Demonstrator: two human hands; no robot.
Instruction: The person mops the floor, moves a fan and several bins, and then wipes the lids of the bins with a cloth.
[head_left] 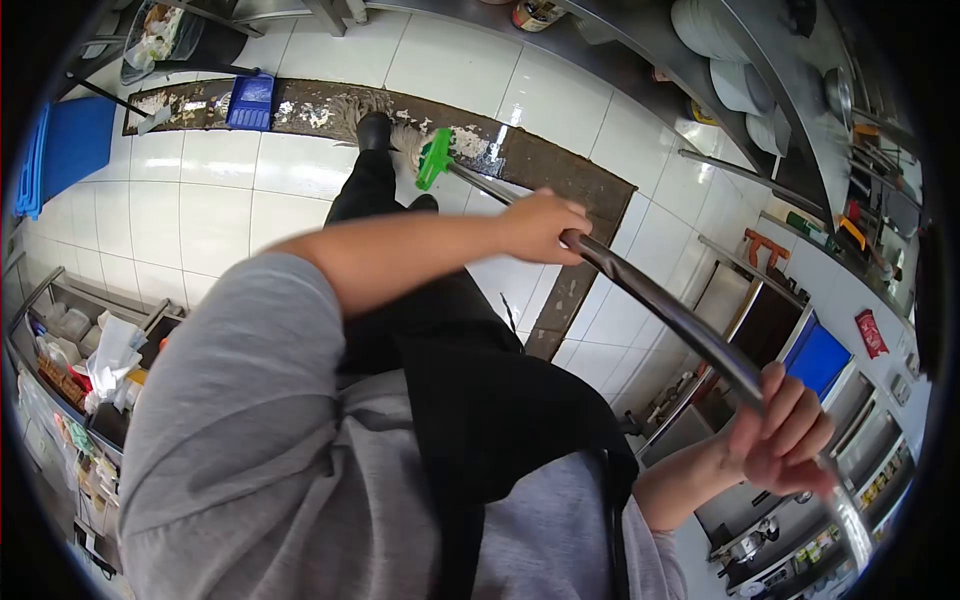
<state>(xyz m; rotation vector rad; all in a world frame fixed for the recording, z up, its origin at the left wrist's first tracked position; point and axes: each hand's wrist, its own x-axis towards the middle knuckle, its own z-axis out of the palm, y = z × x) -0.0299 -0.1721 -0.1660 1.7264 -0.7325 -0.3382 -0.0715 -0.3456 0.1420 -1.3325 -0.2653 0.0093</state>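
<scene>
A mop with a green head clamp [435,160] and grey-white strands [408,142] rests on the floor near my black boot [374,131]. Its long metal handle [665,310] slants from there across my body to the lower right. Partway along the handle, my left hand [545,226] is closed around it, arm stretched across my front. Nearer the top end, my right hand [785,435] has its fingers curled about the handle, slightly blurred. Some strands lie beyond my boot, which partly hides them.
A worn brown strip [570,190] runs through the white floor tiles [220,160]. A blue dustpan [250,102] lies on it, with a bin [165,45] behind. Blue panels [75,145] stand at far left. Metal shelves [640,45] with bowls line the upper right; a cluttered cart [90,350] stands lower left.
</scene>
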